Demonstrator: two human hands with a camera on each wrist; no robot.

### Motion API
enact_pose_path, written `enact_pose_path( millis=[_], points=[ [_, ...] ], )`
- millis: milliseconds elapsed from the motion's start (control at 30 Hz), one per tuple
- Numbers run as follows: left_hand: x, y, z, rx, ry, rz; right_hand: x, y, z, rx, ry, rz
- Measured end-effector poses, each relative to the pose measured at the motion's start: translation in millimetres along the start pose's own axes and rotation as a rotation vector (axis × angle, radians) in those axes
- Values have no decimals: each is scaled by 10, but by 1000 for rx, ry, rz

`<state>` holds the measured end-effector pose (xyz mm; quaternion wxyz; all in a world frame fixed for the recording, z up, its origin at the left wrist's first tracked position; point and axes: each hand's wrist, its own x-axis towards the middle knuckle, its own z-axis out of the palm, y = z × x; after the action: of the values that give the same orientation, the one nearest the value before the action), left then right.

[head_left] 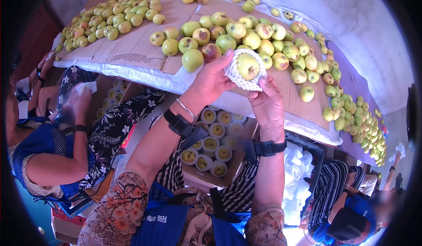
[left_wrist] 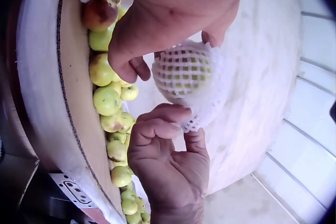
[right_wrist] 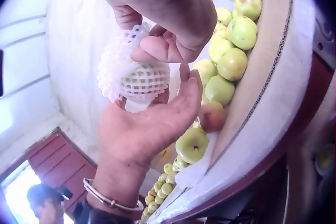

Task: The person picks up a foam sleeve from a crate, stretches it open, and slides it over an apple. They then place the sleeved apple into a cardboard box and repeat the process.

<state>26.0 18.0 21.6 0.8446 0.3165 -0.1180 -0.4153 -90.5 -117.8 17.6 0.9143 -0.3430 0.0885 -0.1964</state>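
A yellow-green apple (head_left: 247,66) sits inside a white foam net sleeve (head_left: 252,86), its top showing through the sleeve's opening in the head view. My left hand (head_left: 210,82) holds the netted apple from the left, the thumb along the sleeve's upper edge. From the right, my right hand (head_left: 269,103) pinches the rim of the sleeve between thumb and fingers. In the left wrist view a gathered end of the foam net (left_wrist: 193,123) lies at the right fingertips. The right wrist view shows the foam net (right_wrist: 144,83) above the left palm, stretched over the apple.
Loose apples (head_left: 235,30) are heaped on the cardboard-covered table (head_left: 145,55). Below, a carton (head_left: 235,171) contains netted apples in rows. A dark crate (head_left: 317,151) of white foam nets (head_left: 295,180) stands to its right. Other people sit at left and right.
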Motion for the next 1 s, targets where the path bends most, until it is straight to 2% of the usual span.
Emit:
enact_pose_path(
  millis=[233, 333, 533, 633, 733, 833, 933, 1000],
  points=[
    [15, 0, -14, -142, -136, -45, -7, 46, 99, -129, 11, -102],
    [30, -62, 15, 117, -160, 82, -1, 79, 63, -181, -14, -110],
    [-11, -49, 40, 84, -2, 38, 24, 111, 0, -185, 68, -107],
    [0, -61, 29, 102, 9, 35, 4, 120, 21, -480, 180, -149],
    [-22, -41, 51, 125, 28, 55, -4, 138, 52, -813, 180, -254],
    [-28, -33, 45, 156, 14, 58, -20, 130, 93, -967, 179, -358],
    [-60, -22, 87, 235, -34, 80, -90, 99, 216, -1196, 26, -651],
    [-56, -34, 98, 283, -83, 89, -77, 154, 228, -1278, -14, -625]
  ],
)
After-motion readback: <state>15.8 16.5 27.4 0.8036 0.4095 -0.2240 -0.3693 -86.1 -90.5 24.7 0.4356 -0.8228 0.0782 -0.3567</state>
